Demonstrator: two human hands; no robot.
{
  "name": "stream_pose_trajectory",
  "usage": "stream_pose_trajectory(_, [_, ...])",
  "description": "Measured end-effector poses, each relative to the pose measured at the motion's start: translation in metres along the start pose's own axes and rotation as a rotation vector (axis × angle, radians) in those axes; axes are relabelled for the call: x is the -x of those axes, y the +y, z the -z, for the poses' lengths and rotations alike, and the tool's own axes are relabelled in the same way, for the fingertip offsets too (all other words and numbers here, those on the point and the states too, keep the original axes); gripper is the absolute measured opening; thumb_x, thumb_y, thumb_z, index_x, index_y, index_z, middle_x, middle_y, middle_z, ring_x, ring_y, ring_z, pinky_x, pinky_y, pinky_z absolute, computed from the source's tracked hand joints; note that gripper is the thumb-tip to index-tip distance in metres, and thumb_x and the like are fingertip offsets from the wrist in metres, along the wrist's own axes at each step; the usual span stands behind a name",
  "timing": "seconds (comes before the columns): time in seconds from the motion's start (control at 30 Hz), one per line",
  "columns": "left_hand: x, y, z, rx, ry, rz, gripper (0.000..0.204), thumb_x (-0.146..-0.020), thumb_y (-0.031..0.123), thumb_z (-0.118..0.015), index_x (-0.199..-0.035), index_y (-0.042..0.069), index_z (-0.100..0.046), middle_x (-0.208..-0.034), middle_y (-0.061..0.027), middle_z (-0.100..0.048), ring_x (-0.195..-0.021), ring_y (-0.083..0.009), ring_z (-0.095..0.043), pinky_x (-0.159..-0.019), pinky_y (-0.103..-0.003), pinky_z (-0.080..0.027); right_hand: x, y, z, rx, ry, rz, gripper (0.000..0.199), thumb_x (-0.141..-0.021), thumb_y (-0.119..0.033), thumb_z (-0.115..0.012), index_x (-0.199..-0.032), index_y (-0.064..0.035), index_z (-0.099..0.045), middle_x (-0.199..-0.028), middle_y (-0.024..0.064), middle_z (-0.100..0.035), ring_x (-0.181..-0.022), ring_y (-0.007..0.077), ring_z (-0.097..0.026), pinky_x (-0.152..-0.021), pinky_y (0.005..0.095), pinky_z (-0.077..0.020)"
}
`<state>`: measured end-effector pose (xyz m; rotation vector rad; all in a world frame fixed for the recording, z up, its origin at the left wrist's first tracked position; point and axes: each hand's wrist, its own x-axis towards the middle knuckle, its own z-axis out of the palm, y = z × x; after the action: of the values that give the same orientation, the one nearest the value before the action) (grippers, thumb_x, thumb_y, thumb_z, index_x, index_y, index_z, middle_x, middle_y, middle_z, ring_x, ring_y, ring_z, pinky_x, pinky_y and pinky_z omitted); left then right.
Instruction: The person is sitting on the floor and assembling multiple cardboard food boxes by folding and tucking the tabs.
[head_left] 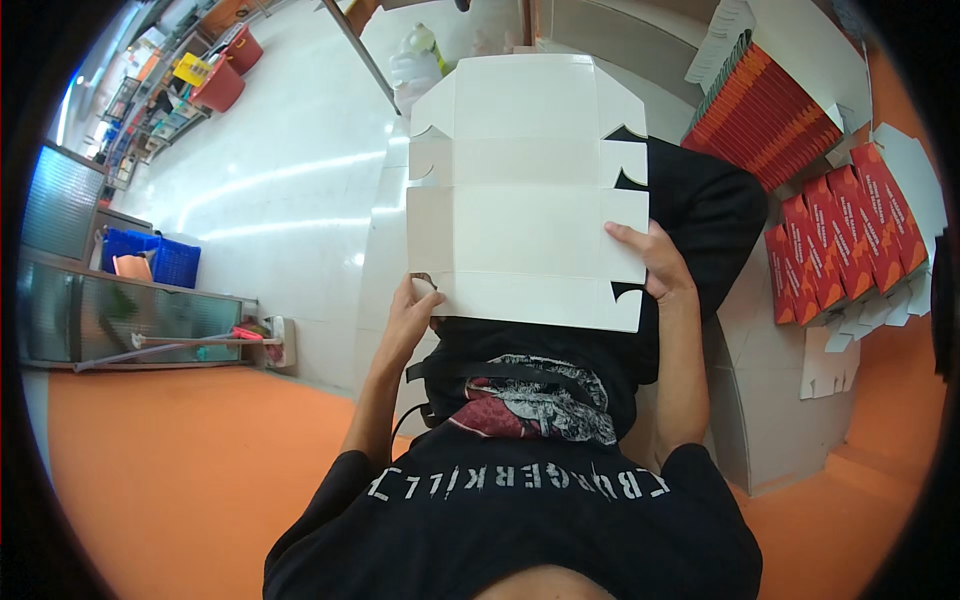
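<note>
While both hands hold it, the flat white carton blank (pixel 525 190) shows creases.

This looks like the work floor of a shop or small packing business rather than a home. To the right, a stack of flat orange-red carton blanks (pixel 765 120) leans beside a row of folded orange-red boxes (pixel 850 235), with loose white die-cut card pieces (pixel 835 355) lying on the bright orange floor (pixel 170 470). Further back, past the wide glossy white floor (pixel 290 180), blue plastic crates (pixel 160 258) and red bins (pixel 222 85) stand near a metal counter (pixel 110 310), and shelves crowded with goods (pixel 150 110) line the far wall.
</note>
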<state>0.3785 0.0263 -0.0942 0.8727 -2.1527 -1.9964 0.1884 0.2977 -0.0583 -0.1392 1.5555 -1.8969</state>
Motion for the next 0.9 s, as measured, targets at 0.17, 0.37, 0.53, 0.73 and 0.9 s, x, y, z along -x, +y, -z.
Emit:
stream_pose_trajectory(0.17, [-0.001,-0.002,-0.001,-0.009,0.043,0.070,0.028,-0.077,0.009,-0.056,-0.101,-0.002,-0.047,-0.073,-0.0093,-0.052,-0.047,-0.0147,-0.050,-0.043,-0.026,-0.043,0.006,0.001,-0.013,-0.013,0.205,0.092,0.038,-0.082,-0.018,-0.066,-0.110,0.0051,-0.055,-0.102,0.0109,-0.062,-0.091,0.0178,-0.060,-0.080,0.0287,-0.0481])
stream_pose_trajectory(0.37, [-0.006,0.003,-0.001,-0.081,-0.003,0.057,0.033,-0.078,0.010,-0.055,-0.108,-0.003,-0.045,-0.076,-0.0082,-0.052,-0.050,-0.0123,-0.051,-0.045,-0.024,-0.043,0.004,0.007,-0.017,0.115,0.258,0.169,0.034,-0.083,-0.019,-0.065,-0.108,0.0040,-0.056,-0.099,0.0105,-0.063,-0.088,0.0162,-0.060,-0.078,0.0283,-0.0477])
stream_pose_trajectory(0.53, [-0.003,0.005,0.008,-0.049,-0.076,0.057,0.036,-0.082,0.013,-0.056,-0.112,-0.002,-0.044,-0.078,-0.0074,-0.052,-0.052,-0.0115,-0.051,-0.046,-0.023,-0.042,0.001,0.012,-0.014,0.127,0.252,0.186,0.033,-0.083,-0.017,-0.065,-0.107,0.0040,-0.056,-0.099,0.0106,-0.063,-0.088,0.0161,-0.060,-0.078,0.0282,-0.0478])
stream_pose_trajectory(0.73, [0.000,0.001,0.011,-0.265,-0.018,-0.144,0.037,-0.081,0.019,-0.063,-0.108,0.000,-0.047,-0.076,-0.0068,-0.055,-0.054,-0.0126,-0.052,-0.048,-0.026,-0.042,0.000,0.014,-0.014,0.116,0.249,0.214,0.032,-0.083,-0.015,-0.065,-0.106,0.0040,-0.055,-0.098,0.0103,-0.063,-0.087,0.0156,-0.061,-0.077,0.0275,-0.0478])
stream_pose_trajectory(0.9, [0.028,0.019,0.026,-0.896,0.297,-0.518,0.054,-0.067,0.026,-0.080,-0.109,0.004,-0.053,-0.083,-0.0072,-0.061,-0.063,-0.0183,-0.058,-0.057,-0.032,-0.048,0.000,0.014,-0.013,0.081,0.235,0.224,0.031,-0.083,-0.015,-0.065,-0.106,0.0040,-0.055,-0.098,0.0104,-0.063,-0.087,0.0156,-0.061,-0.077,0.0275,-0.0480])
